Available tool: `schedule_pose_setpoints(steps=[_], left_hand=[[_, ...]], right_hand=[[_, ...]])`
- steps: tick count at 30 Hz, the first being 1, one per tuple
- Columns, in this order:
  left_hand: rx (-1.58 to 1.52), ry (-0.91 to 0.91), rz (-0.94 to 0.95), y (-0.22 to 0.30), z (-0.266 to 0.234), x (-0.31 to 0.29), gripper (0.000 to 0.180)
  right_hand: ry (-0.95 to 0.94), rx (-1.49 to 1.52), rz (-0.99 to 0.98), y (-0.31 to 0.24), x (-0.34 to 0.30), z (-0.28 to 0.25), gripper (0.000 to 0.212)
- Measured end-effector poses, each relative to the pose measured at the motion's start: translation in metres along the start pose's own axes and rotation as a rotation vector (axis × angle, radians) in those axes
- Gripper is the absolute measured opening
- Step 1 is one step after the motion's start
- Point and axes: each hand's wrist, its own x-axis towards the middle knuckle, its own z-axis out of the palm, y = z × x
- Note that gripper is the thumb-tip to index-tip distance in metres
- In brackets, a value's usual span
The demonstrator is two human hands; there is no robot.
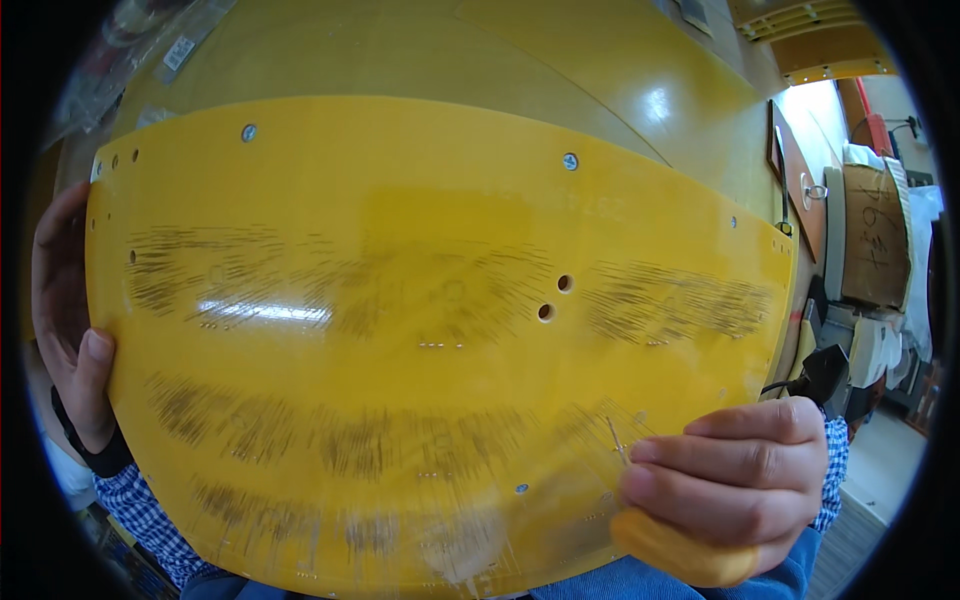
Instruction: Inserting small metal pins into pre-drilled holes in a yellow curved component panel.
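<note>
Yellow board (430,360), edge gripped by left fingers (95,350), thin rod (614,434) pinched in right fingers (715,463)

At the top left of my feed, clear crumpled plastic bags (105,65) lie at the edge of the yellowish bench (300,60), with a small white label (179,53) among them. A spot of glare sits on the far right part of that surface. At the top right I make out a yellow-orange slotted part (800,20). Down the right side I see a reddish-brown board (795,170), then an upright cardboard box (870,235) with dark marks on its face and white plastic (927,220) beside it. Below the box, near me, is a black plug-like piece (824,374) with a cable. Grey floor (855,560) shows lower right.
</note>
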Motion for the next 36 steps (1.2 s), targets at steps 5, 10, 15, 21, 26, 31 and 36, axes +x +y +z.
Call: schedule_pose_setpoints(steps=[5,10,15,21,26,31,36], left_hand=[[0.003,-0.006,0.021,-0.006,0.001,0.000,0.084],[-0.020,0.029,0.017,0.005,0.006,0.000,0.084],[-0.032,0.040,0.037,-0.001,0.006,0.003,0.086],[-0.011,0.041,0.031,0.003,0.005,0.001,0.084],[-0.038,0.026,0.042,-0.001,0.008,0.006,0.083],[-0.016,0.070,0.031,0.000,0.007,-0.002,0.084],[-0.026,0.069,0.011,0.000,0.004,-0.002,0.085]], right_hand=[[-0.036,-0.144,-0.045,-0.002,-0.003,0.003,0.006],[-0.053,-0.089,0.001,-0.001,-0.001,0.000,0.007],[-0.044,-0.084,-0.045,-0.001,-0.005,-0.005,0.007],[-0.024,-0.119,-0.109,0.002,-0.006,-0.003,0.008],[-0.136,-0.150,0.006,-0.004,0.003,-0.012,0.008],[0.045,0.106,0.120,0.000,0.000,-0.006,0.004],[0.048,-0.034,0.035,0.001,-0.005,-0.002,0.005]])
